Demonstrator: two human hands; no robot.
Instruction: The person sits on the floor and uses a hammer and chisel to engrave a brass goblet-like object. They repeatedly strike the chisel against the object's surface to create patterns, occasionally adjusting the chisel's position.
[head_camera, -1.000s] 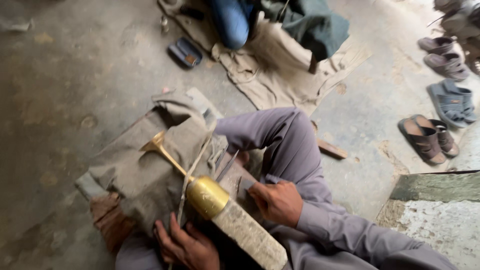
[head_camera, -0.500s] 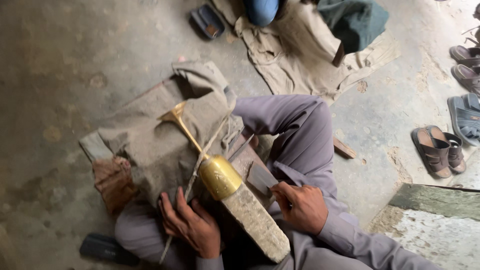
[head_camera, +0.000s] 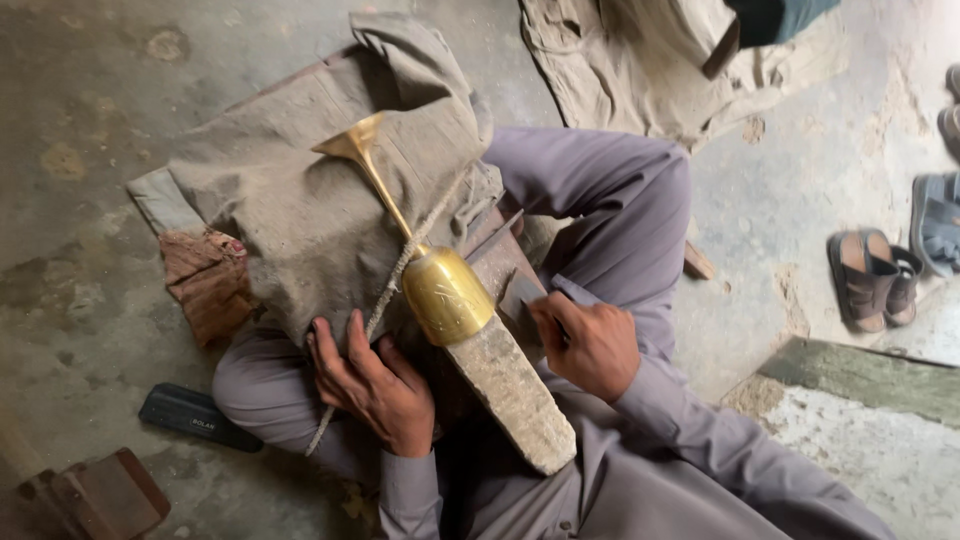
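Head view: we see a brass goblet (head_camera: 432, 270) at frame centre, lying tilted across the person's lap, its foot pointing to the upper left and its cup fitted over the end of a grey stone-like block (head_camera: 512, 392). A rope (head_camera: 392, 280) crosses the stem and pins the goblet down on a dusty cloth (head_camera: 300, 190). Left hand (head_camera: 372, 385), lower centre, lies spread on the cloth just beside the cup, fingers around the rope, not closed on the goblet. Right hand (head_camera: 588, 345), right of centre, is closed on a small metal tool (head_camera: 522, 292) whose tip sits just beside the cup's right side; contact we cannot tell.

Our judgement on doing this step well: keep the rope taut so the cup cannot roll on the block, steady the cloth with the spread hand, and keep tool strokes short against the cup wall.

Against the frame half a second back: the goblet, the block and both hands hold about the same pose. The camera has swung, so everything sits more central, the sandals (head_camera: 872, 280) lie lower at the right edge, and a black case (head_camera: 198, 417) shows in full at lower left.
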